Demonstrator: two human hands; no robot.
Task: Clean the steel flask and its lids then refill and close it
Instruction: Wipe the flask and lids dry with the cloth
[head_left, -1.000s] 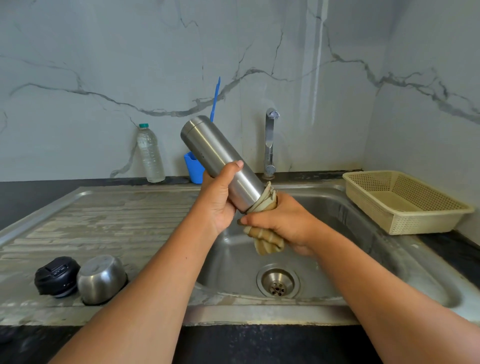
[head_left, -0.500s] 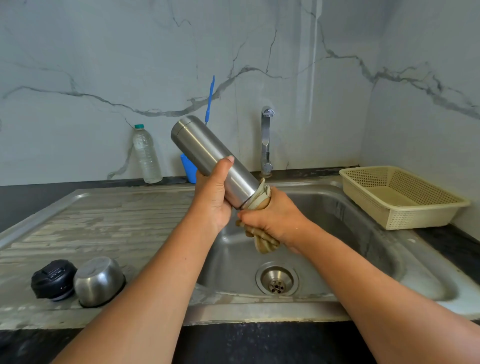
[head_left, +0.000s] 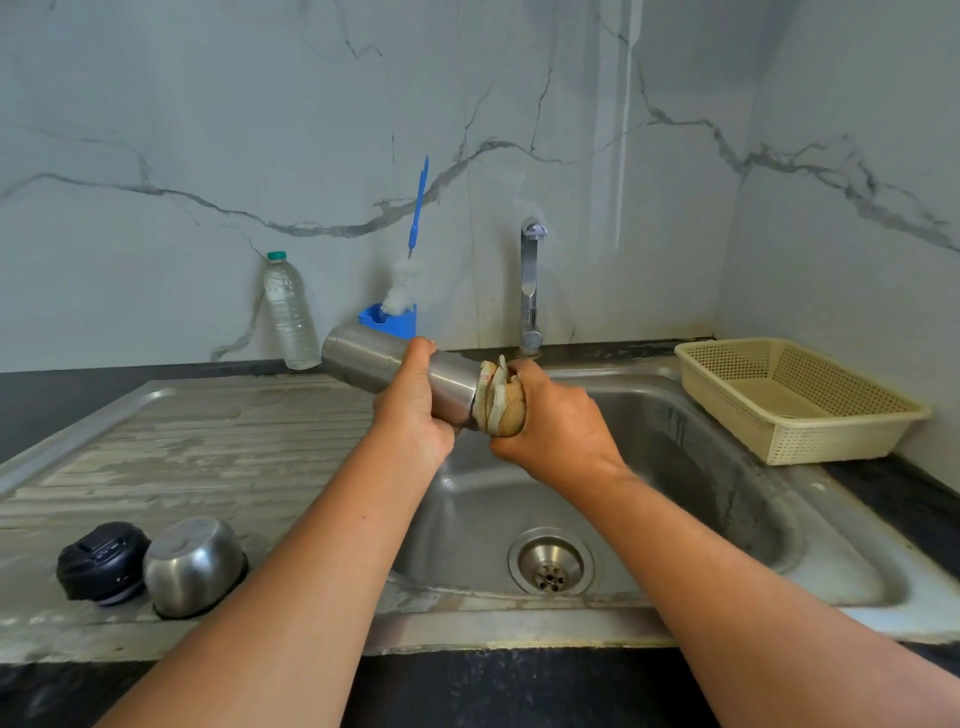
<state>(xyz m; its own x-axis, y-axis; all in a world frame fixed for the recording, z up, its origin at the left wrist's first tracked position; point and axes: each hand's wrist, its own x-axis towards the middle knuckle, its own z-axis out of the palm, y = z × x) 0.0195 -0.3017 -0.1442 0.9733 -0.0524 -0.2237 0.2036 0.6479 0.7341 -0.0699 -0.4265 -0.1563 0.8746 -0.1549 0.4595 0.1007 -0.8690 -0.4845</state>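
- While my left hand (head_left: 413, 415) curls fingers and thumb round the middle of the flask (head_left: 363, 358), I see the flask lying almost level in the air over the left side of the sink (head_left: 727, 519), with its closed base pointing left and its mouth end to the right.
- My right hand (head_left: 550, 421) is clenched round a beige cloth (head_left: 498, 400), which is bunched tight against the flask's mouth end. I cannot tell whether any of the cloth goes inside.
- Both hands are above the basin, behind the drain (head_left: 550, 564).
- On the drainboard (head_left: 182, 447), at my lower left, the black lid (head_left: 101, 561) and the steel cap (head_left: 195, 564) sit just beside each other, the cap dome up. Both are well apart from the flask.
- Along the back wall stand a bottle (head_left: 290, 312), a blue holder (head_left: 389, 322) with a brush (head_left: 418, 208) upright in it, and the tap (head_left: 530, 291).
- A basket (head_left: 800, 400) rests on the counter at the sink's right.
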